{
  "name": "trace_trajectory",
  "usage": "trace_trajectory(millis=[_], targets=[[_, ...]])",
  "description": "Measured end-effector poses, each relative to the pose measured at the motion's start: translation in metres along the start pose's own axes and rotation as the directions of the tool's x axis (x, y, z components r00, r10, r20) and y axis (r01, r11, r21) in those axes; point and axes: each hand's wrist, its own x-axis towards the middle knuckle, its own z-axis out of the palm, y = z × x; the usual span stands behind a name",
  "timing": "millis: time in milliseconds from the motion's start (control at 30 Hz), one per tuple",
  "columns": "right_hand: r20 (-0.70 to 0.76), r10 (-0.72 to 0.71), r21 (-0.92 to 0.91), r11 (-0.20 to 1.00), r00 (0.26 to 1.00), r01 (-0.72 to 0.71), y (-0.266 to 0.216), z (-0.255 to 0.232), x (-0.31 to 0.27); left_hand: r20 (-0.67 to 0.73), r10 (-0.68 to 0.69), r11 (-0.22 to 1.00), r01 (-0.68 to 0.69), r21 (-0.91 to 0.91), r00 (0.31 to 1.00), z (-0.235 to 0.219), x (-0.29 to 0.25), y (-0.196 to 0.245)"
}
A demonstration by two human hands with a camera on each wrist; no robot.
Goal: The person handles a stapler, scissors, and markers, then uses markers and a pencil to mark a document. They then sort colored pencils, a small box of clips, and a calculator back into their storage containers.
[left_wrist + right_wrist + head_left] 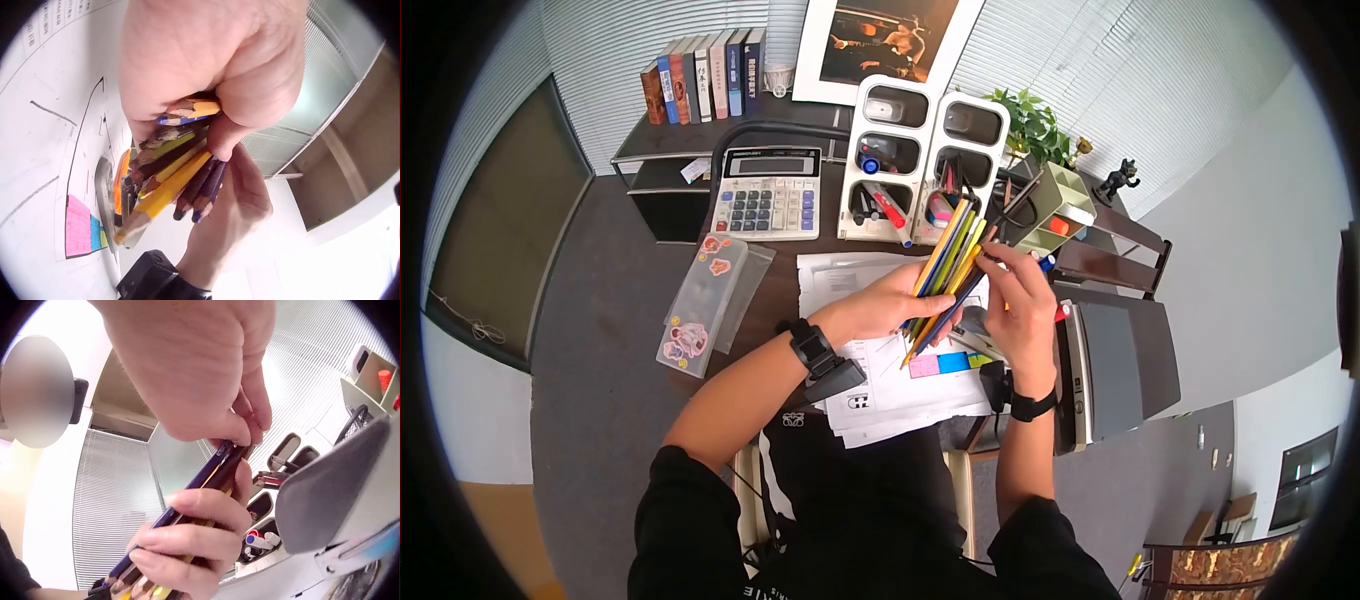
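A bundle of colored pencils (948, 262) is gripped in my left hand (880, 305), thumb across the front and fingers wrapped round the back. Yellow, green, blue and dark barrels show. In the left wrist view the sharpened pencil tips (164, 190) poke out below the palm. My right hand (1022, 305) is at the other end of the bundle. Its thumb and fingertips pinch the end of a dark colored pencil (215, 470) in the right wrist view. Printed papers (870, 390) lie beneath both hands.
A white desk organizer (927, 160) with pens and markers stands behind the hands. To the left are a calculator (768, 195) and a clear pencil case with stickers (708, 300). A grey and white machine (1115, 365) sits at the right, below a green organizer (1060, 205).
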Motion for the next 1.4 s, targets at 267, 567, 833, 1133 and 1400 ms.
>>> trace_trajectory(millis=[267, 567, 833, 1133, 1400], targets=[[0.025, 0.175, 0.058, 0.983, 0.984, -0.176, -0.008, 0.006, -0.007, -0.028, 0.045, 0.999, -0.044, 0.021, 0.999, -0.003, 0.002, -0.003], [0.0, 0.579, 0.487, 0.712, 0.815, -0.506, -0.023, 0.01, -0.029, -0.136, 0.092, 0.99, -0.077, 0.116, 0.986, 0.0, -0.001, 0.007], [0.313, 0.52, 0.496, 0.624, 0.795, -0.604, -0.034, 0.009, -0.01, -0.006, 0.119, 0.938, -0.111, 0.329, 0.993, 0.004, -0.002, 0.007], [0.171, 0.306, 0.401, 0.847, 0.936, -0.35, -0.023, 0.026, -0.009, 0.032, -0.324, 0.77, 0.244, 0.59, 0.946, -0.015, 0.0, 0.012], [0.374, 0.526, 0.574, 0.516, 0.764, -0.636, -0.043, 0.023, -0.005, 0.054, 0.069, 0.818, -0.088, 0.568, 0.996, 0.01, -0.009, 0.009]])
